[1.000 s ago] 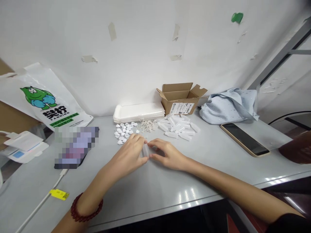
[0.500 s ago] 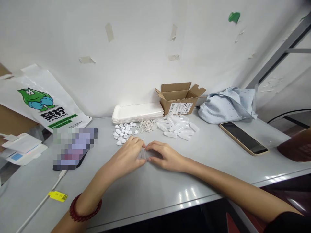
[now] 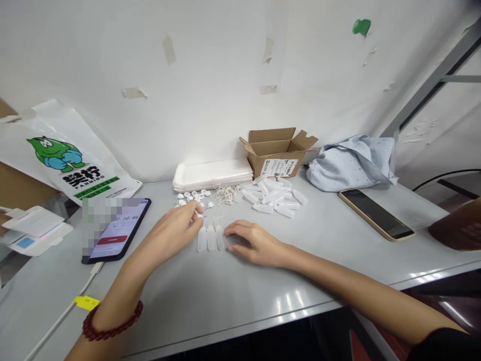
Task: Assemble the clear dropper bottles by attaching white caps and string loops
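My left hand [image 3: 178, 223] is pinched round a small white cap [image 3: 199, 214], which shows at the fingertips with a thin stem pointing right. Just below it, three translucent plastic vials [image 3: 211, 238] lie side by side on the grey table, with thin strings at their upper ends. My right hand [image 3: 255, 243] rests to the right of the vials, thumb and fingers apart, its fingertips at the edge of the rightmost one. More white caps [image 3: 183, 197] lie behind my left hand, partly covered by it. Beyond are a heap of cream strings [image 3: 226, 194] and a pile of loose vials [image 3: 276, 196].
Behind the parts are stacked white trays [image 3: 214, 173] and an open cardboard box [image 3: 278, 155]. A lit phone [image 3: 122, 230] with a cable lies left. At right are a pale blue bag [image 3: 349, 163], another phone [image 3: 378, 214] and a dark red object [image 3: 456, 225].
My left hand has moved left and up from the vials towards the caps and now pinches one. The three vials are uncovered. My right hand has stayed almost in place.
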`<state>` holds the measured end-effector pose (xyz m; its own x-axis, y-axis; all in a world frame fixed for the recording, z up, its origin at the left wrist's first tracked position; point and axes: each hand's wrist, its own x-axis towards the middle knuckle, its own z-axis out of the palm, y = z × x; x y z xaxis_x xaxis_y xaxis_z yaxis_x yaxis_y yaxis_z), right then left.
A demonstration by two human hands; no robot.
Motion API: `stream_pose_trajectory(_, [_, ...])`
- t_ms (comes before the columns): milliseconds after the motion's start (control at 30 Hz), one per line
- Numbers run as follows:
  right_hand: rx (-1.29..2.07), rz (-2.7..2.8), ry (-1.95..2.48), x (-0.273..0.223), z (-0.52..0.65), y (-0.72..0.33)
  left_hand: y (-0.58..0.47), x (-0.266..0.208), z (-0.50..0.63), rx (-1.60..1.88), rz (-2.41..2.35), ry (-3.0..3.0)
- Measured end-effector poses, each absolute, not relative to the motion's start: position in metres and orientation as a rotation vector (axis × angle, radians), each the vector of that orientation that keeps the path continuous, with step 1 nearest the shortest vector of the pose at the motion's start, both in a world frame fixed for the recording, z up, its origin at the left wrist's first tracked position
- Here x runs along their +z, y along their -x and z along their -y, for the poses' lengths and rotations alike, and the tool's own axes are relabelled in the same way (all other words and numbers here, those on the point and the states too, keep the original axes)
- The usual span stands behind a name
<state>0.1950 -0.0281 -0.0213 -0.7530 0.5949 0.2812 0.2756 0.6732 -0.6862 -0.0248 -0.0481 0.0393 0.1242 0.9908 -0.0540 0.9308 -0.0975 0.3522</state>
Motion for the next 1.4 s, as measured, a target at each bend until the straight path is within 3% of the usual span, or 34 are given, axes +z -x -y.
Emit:
stream_pose_trajectory(200, [0.867,2.411,0.673,-0.021,0.029,-0.195,0.034,0.034,0.045,0.023,-1.847,-2.064])
stream_pose_trajectory(800, [0.882,2.415,0.671,-0.022,0.028,-0.194,0.026,0.029,0.046,0.031,-1.8,-2.077])
stream_pose_trajectory(1033, [0.868,2.42,0.672,-0.022,0.029,-0.194,0.032,0.023,0.048,0.248,-1.738,-2.149])
stream_pose_trajectory(1400, [0.683,2.505,0.69,-0.03,0.032,-0.19,0.028,0.019,0.05,0.118,-1.614,-2.183])
